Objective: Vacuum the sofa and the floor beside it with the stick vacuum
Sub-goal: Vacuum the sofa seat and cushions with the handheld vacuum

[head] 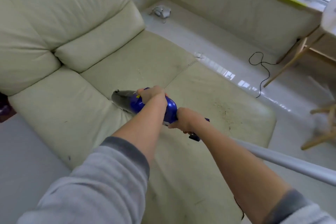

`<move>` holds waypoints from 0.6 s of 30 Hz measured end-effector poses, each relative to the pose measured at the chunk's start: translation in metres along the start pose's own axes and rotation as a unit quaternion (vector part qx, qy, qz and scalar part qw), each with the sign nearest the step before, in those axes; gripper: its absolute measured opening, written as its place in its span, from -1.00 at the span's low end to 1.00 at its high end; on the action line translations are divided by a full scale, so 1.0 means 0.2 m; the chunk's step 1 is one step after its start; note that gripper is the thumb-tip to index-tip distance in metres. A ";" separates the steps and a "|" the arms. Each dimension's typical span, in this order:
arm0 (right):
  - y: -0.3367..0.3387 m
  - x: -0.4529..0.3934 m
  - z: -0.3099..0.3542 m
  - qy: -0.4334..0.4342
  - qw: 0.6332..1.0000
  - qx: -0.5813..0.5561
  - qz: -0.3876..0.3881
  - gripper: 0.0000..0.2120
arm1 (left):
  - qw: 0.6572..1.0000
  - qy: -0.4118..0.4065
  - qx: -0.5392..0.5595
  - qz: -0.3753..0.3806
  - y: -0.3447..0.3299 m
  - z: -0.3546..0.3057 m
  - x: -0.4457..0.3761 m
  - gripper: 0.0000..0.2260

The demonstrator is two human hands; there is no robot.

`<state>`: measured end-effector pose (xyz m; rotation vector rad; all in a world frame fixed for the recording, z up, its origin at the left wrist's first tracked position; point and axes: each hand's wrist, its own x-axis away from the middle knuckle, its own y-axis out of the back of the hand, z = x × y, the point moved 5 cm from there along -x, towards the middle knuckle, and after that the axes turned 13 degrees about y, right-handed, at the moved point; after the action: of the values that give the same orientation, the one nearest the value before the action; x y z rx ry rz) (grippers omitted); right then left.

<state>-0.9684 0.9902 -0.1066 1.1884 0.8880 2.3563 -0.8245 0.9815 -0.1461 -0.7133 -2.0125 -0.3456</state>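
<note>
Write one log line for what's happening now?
left hand: grips vacuum | right hand: grips vacuum | nozzle: on sofa | crumbs: remain

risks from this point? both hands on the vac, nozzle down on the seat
1. The crumb patch lies right of the blue handheld vacuum, whose grey nozzle points left into the cream sofa seam; it may get missed.
2. The thin black cable loops loose on the glossy white floor; the vacuum could snag it there.
3. The left hand and right hand grip close together; control may be weak.

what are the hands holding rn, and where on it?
Both hold the blue stick vacuum: left hand grips the front of its motor body, right hand grips the rear handle end.
</note>
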 end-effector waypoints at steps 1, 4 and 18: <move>-0.05 -0.03 0.04 0.008 1.000 0.021 -0.002 -0.78 | 0.994 -0.028 -0.077 -0.074 0.05 -0.01 -0.02 -0.54; -0.25 -0.19 0.21 0.045 0.999 0.019 0.012 -0.86 | 0.983 -0.006 -0.045 -0.180 0.30 -0.04 -0.15 -0.44; -0.35 -0.62 0.45 0.037 0.999 -0.019 0.000 -0.82 | 0.982 -0.066 -0.006 -0.176 0.51 -0.30 -0.47 -0.64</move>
<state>-0.8213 1.0069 -0.1856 1.0916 0.8634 2.4202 -0.6844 0.9996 -0.1997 -0.3922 -2.2666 -0.5273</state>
